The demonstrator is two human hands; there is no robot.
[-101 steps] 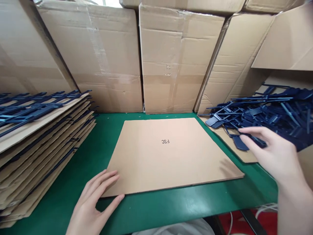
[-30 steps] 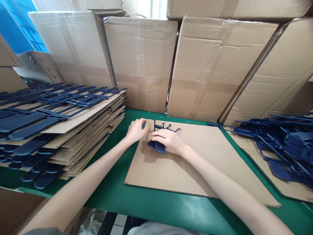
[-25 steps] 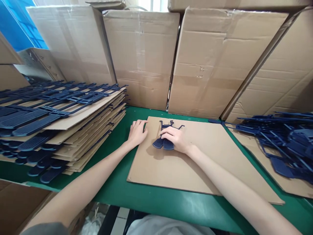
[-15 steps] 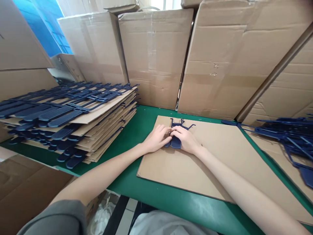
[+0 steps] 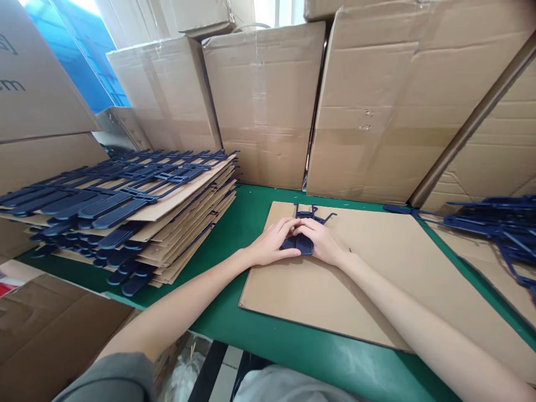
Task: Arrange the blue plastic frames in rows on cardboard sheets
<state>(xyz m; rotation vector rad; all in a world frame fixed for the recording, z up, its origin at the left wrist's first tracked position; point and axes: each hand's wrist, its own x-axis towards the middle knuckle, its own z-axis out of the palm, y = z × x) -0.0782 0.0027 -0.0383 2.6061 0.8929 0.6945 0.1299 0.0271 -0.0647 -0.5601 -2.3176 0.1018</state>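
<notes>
Currently both hands are at the far L part of the cardboard sheet [image 5: 335,290], over the blue parts [image 5: 305,244], which lie near its far L corner, ribbed ends twd the person, hooked ends twd the boxes [image 5: 263,111]. L hand [image 5: 274,243]: fingers & thumb apart, thumb across the ribbed ends. R hand [image 5: 320,240]: fingers curled over the parts, tips by L fingertips; thumb hidden, can't tell if clamped.

Edges: sheet's near L corner sits inside the front edge of the green surface [image 5: 268,332], w/ a bare strip in front. Open gap btwn sheet & L stack [image 5: 188,223], crossed by L forearm. R side, only a narrow strip btwn sheet & the cardboard under the blue pile [image 5: 494,223]. Boxes stand close behind; R forearm spans the sheet's near edge.
</notes>
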